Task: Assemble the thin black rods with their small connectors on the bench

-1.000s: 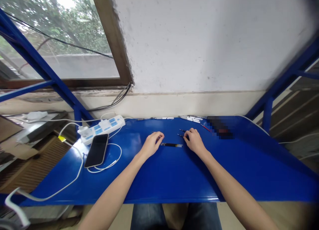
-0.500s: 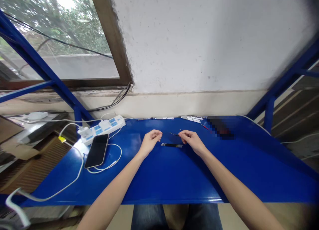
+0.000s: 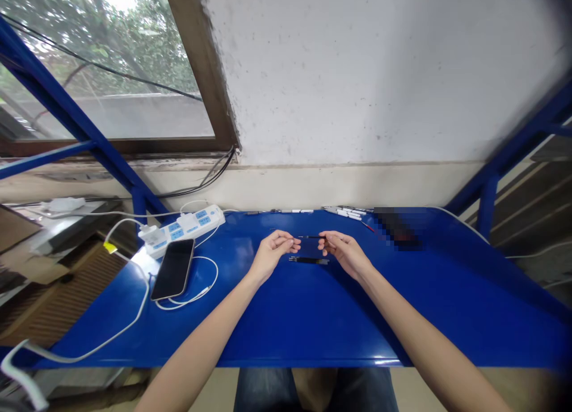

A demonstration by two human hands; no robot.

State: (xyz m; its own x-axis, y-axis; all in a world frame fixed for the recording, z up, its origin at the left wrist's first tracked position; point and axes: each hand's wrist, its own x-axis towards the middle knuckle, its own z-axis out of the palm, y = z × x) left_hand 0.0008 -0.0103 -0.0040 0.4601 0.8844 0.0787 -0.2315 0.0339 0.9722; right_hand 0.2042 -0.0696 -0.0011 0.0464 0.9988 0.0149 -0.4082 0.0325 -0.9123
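My left hand (image 3: 271,252) and my right hand (image 3: 343,250) are raised a little above the blue table (image 3: 313,317), fingers pinched and facing each other. Between them runs a thin dark pen refill (image 3: 310,237), held at its right end by my right hand, with its left end at my left fingertips. What my left fingers pinch is too small to make out. Just below, a black pen barrel (image 3: 308,260) lies flat on the table between both hands.
A black phone (image 3: 173,268) lies at the left on a white cable (image 3: 196,293), beside a white power strip (image 3: 181,228). Several white pen parts (image 3: 346,212) and thin pieces (image 3: 286,211) lie along the back edge. A blurred dark patch (image 3: 397,227) sits right of them.
Both hands have lifted off the table and turned toward each other. The right hand picked up the thin refill and brought it level between the two hands. The black barrel stayed put.
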